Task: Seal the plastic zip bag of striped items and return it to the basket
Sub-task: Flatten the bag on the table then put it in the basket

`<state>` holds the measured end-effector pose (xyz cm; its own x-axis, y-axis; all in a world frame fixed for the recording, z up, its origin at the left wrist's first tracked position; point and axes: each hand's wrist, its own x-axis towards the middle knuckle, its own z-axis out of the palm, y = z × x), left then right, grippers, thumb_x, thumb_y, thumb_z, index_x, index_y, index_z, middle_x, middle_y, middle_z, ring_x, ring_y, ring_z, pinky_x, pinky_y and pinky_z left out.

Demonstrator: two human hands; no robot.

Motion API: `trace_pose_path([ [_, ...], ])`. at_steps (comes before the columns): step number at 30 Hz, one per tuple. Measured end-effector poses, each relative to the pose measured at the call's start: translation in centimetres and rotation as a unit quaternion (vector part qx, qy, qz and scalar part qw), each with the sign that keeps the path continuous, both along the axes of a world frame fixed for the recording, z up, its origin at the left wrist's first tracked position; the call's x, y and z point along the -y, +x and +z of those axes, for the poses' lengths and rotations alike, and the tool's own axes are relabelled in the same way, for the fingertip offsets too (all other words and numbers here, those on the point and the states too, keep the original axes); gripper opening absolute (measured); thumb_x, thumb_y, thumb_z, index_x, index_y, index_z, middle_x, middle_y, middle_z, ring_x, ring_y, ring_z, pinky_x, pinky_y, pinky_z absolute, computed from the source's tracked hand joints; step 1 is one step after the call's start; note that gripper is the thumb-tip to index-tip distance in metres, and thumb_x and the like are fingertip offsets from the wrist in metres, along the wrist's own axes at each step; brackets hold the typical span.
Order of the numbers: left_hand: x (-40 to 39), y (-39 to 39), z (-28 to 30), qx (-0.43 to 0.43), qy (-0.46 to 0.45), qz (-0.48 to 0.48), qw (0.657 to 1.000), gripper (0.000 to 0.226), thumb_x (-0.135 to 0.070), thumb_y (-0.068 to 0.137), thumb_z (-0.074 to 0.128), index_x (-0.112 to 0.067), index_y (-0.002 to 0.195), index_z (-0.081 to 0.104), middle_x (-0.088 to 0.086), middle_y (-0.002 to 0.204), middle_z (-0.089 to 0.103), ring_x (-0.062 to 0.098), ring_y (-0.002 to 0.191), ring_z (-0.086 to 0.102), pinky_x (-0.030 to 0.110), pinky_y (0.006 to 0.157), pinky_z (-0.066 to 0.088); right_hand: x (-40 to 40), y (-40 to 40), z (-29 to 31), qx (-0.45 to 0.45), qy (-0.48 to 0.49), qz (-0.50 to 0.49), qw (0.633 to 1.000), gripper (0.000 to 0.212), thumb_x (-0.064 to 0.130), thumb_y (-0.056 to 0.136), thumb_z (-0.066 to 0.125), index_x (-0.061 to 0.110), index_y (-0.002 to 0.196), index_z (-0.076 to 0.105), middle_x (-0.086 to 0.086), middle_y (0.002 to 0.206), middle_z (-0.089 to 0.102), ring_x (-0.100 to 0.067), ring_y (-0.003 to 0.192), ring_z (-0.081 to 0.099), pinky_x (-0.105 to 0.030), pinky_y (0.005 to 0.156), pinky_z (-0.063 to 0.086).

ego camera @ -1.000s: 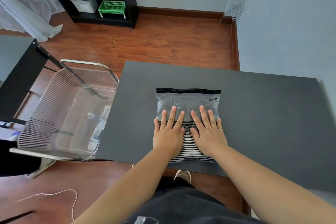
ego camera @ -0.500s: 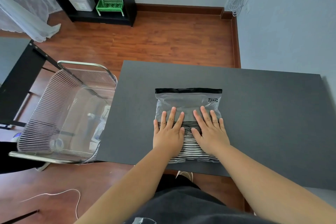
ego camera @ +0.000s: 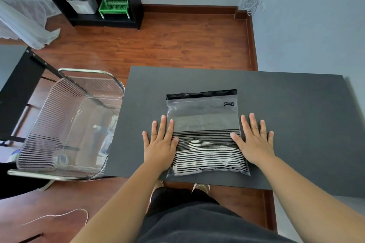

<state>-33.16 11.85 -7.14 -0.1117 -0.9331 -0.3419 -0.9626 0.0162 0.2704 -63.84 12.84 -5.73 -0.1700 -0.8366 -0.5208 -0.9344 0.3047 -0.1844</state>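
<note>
The bag (ego camera: 205, 132) lies flat on the table (ego camera: 296, 116), near its front edge, its black zip strip on the far side and the striped items (ego camera: 207, 154) bunched in the near half. The left hand (ego camera: 160, 144) and right hand (ego camera: 254, 142) lie flat, fingers straight, palms down on the table at the bag's two sides, their inner edges touching it. The basket (ego camera: 65, 124) stands just beside the table's left edge.

L hand (ego camera: 160, 146) flat, bag (ego camera: 205, 130) left edge | R hand (ego camera: 254, 142) flat, right edge | basket (ego camera: 65, 124) left of table (ego camera: 296, 124)
</note>
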Motion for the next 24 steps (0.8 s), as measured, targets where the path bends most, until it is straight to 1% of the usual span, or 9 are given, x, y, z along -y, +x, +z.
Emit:
trace_pose_path([
  [2,-0.2,0.4,0.5,-0.018,-0.020,0.024,0.999,0.059,-0.057,0.096,0.001,-0.039,0.144,-0.028,-0.013,0.155,-0.035,0.017,0.142,-0.034,0.045,0.110,-0.026,0.2,0.6,0.4,0.000,-0.030,-0.047,0.998,0.070,0.061,0.094,0.013,0.034,0.150,-0.018,0.000,0.159,-0.030,-0.026,0.146,-0.023,-0.054,0.117,-0.011],
  [4,0.4,-0.9,1.4,-0.036,-0.060,0.015,0.997,0.060,-0.055,0.097,0.000,-0.035,0.148,-0.024,-0.015,0.154,-0.037,0.015,0.142,-0.036,0.039,0.107,-0.032,1.0,2.7,1.0,-0.003,-0.108,-0.053,0.993,0.069,0.052,0.097,0.018,0.024,0.153,-0.011,-0.006,0.161,-0.023,-0.028,0.148,-0.018,-0.051,0.117,-0.012],
  [6,1.9,-3.3,2.1,-0.055,-0.086,-0.031,0.994,0.058,-0.047,0.100,0.006,-0.030,0.152,-0.014,-0.014,0.157,-0.030,0.017,0.144,-0.031,0.036,0.107,-0.031,2.2,5.7,1.4,0.010,-0.162,0.025,0.986,0.065,0.044,0.100,0.022,0.022,0.153,-0.008,-0.002,0.162,-0.019,-0.026,0.148,-0.016,-0.044,0.114,-0.013],
  [8,3.7,-5.6,2.4,-0.082,-0.061,-0.069,0.992,0.056,-0.035,0.103,0.016,-0.024,0.155,-0.001,-0.008,0.163,-0.013,0.024,0.149,-0.018,0.040,0.112,-0.022,3.5,8.3,1.2,0.027,-0.164,0.099,0.981,0.061,0.039,0.102,0.023,0.024,0.154,-0.005,0.000,0.161,-0.021,-0.026,0.148,-0.017,-0.043,0.114,-0.012],
  [9,4.4,-6.3,2.2,-0.093,-0.037,-0.072,0.992,0.055,-0.030,0.104,0.020,-0.022,0.156,0.004,-0.006,0.164,-0.007,0.027,0.150,-0.013,0.042,0.114,-0.016,4.0,9.2,0.9,0.028,-0.154,0.112,0.981,0.059,0.038,0.103,0.022,0.025,0.154,-0.004,0.000,0.161,-0.021,-0.027,0.148,-0.017,-0.043,0.115,-0.011],
  [12,4.8,-6.8,0.8,-0.066,-0.011,-0.049,0.997,0.055,-0.031,0.104,0.020,-0.022,0.156,0.005,-0.002,0.165,-0.009,0.026,0.150,-0.012,0.046,0.118,-0.009,4.5,9.9,-0.3,0.016,-0.114,0.105,0.988,0.058,0.043,0.103,0.018,0.030,0.154,-0.006,-0.002,0.162,-0.021,-0.029,0.148,-0.017,-0.044,0.116,-0.009],
  [15,4.2,-6.4,-0.4,-0.021,-0.038,-0.042,0.998,0.056,-0.041,0.102,0.012,-0.030,0.155,-0.002,-0.006,0.164,-0.013,0.022,0.150,-0.016,0.045,0.118,-0.012,4.4,9.7,-1.3,0.011,-0.107,0.110,0.988,0.059,0.049,0.100,0.011,0.034,0.152,-0.012,0.001,0.161,-0.024,-0.025,0.148,-0.019,-0.041,0.114,-0.015],
  [20,4.3,-6.1,-1.0,-0.006,-0.057,-0.051,0.997,0.055,-0.047,0.100,0.005,-0.038,0.152,-0.008,-0.011,0.163,-0.015,0.020,0.150,-0.016,0.044,0.118,-0.013,4.4,8.9,-1.9,-0.005,-0.112,0.103,0.988,0.061,0.059,0.092,0.000,0.043,0.148,-0.019,0.011,0.158,-0.028,-0.016,0.144,-0.026,-0.042,0.113,-0.019],
  [24,4.3,-5.5,-1.1,-0.002,-0.064,-0.063,0.996,0.055,-0.050,0.100,0.002,-0.039,0.151,-0.012,-0.011,0.161,-0.019,0.017,0.148,-0.021,0.043,0.118,-0.014,4.4,8.8,-2.1,-0.017,-0.128,0.091,0.988,0.058,0.060,0.093,-0.001,0.046,0.147,-0.019,0.012,0.159,-0.024,-0.019,0.146,-0.023,-0.043,0.114,-0.016],
])
